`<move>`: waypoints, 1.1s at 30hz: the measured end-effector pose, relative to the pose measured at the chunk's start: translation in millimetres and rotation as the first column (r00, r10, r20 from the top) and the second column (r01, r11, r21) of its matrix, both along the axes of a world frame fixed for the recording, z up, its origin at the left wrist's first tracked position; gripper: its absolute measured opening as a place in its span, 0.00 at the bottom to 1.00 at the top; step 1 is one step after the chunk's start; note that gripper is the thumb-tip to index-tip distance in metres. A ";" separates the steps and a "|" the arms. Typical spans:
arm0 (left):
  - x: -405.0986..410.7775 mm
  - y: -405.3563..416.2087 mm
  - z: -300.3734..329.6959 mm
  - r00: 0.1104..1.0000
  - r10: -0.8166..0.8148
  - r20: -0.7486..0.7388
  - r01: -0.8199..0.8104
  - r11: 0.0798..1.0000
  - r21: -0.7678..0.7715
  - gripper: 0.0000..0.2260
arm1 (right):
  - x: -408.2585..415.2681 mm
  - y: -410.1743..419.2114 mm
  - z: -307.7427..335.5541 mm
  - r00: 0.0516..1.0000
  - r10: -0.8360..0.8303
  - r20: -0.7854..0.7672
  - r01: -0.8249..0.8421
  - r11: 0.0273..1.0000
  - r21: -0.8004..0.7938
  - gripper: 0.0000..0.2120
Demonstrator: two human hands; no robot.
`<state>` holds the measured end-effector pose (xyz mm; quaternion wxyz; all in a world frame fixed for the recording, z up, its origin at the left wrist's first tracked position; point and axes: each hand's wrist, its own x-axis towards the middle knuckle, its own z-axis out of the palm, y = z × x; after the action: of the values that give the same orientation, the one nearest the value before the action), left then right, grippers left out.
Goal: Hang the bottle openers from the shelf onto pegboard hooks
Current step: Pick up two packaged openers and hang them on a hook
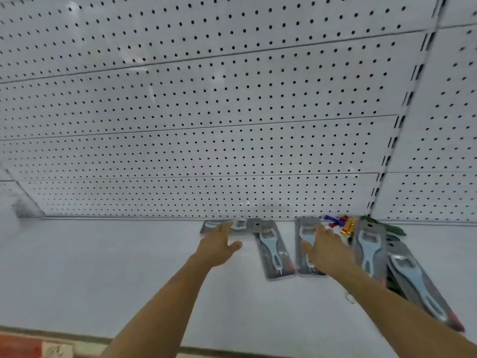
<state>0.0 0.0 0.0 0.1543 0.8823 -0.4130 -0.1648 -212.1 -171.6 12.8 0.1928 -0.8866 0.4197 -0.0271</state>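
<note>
Head view: left hand [219, 245] open over the sideways carded opener [232, 226] at the shelf [103, 267] back, right hand [326, 250] flat on another opener [304, 244], neither gripping; pinch a card's top, since no pegboard [206, 112] hooks show.

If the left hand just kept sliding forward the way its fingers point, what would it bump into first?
Most likely the carded bottle opener lying sideways at the back of the shelf; the left hand already has its fingertips at or over it. Behind that stands the pegboard. Contact is unclear through the blur.
</note>
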 end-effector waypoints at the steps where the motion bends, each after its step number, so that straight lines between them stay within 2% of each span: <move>1: 11.4 -5.0 -4.3 0.998 -0.021 0.056 0.020 1.000 0.017 0.30 | 7.1 -0.4 -1.8 0.999 -0.032 -0.031 0.032 0.999 -0.022 0.26; 6: 57.1 -26.7 -23.7 0.945 -0.197 0.260 0.163 0.976 0.146 0.26 | 26.0 -2.7 -21.8 0.972 -0.157 -0.174 0.165 0.986 0.034 0.32; 9: 77.7 -32.6 -32.7 0.913 -0.270 0.307 0.215 0.956 0.202 0.28 | 29.4 -7.2 -30.4 0.962 -0.134 -0.236 0.143 0.990 0.021 0.32; 11: 83.9 -33.6 -36.6 0.910 -0.273 0.312 0.214 0.954 0.209 0.32 | 29.0 -10.9 -27.0 0.959 -0.169 -0.228 0.191 0.979 0.076 0.32; 15: 94.8 -41.2 -39.2 0.902 -0.253 0.351 0.170 0.953 0.251 0.23 | 33.0 -23.1 -29.0 0.951 -0.258 -0.168 0.295 0.922 0.251 0.42; 19: 98.7 -51.7 -27.7 0.942 -0.221 0.252 0.157 0.955 0.252 0.24 | 35.3 -27.4 -32.9 0.949 -0.282 -0.141 0.314 0.877 0.362 0.28; 22: 95.1 -51.1 -23.8 0.971 -0.186 0.148 0.149 0.962 0.231 0.23 | 33.4 -24.5 -35.5 0.943 -0.323 -0.087 0.329 0.851 0.409 0.33; 23: 93.5 -50.1 -23.0 0.982 -0.166 0.086 0.147 0.970 0.195 0.21 | 31.7 -23.2 -35.8 0.938 -0.343 -0.056 0.334 0.845 0.417 0.34; 25: 87.9 -45.1 -19.2 0.992 -0.113 -0.061 0.119 0.987 0.108 0.18 | 27.1 -18.9 -31.6 0.929 -0.370 0.016 0.328 0.841 0.431 0.26; 28: 73.1 -34.5 -12.5 0.997 0.000 -0.074 0.001 1.000 0.020 0.21 | 14.9 -14.1 -27.0 0.921 -0.376 0.100 0.298 0.848 0.439 0.20; 30: 56.6 -27.4 -8.9 0.992 0.081 -0.093 -0.090 0.991 -0.097 0.20 | 2.8 -9.6 -24.2 0.901 -0.391 0.188 0.264 0.838 0.477 0.18; 33: 17.7 -19.9 2.1 0.946 0.143 -0.291 -0.226 0.934 -0.277 0.20 | -23.7 1.3 -16.5 0.845 -0.441 0.302 0.231 0.811 0.538 0.15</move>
<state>17.7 -19.9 2.1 0.3582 0.8525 -0.3237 -0.2003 -235.8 -170.3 -3.6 0.4832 -0.6928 0.5158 -0.1432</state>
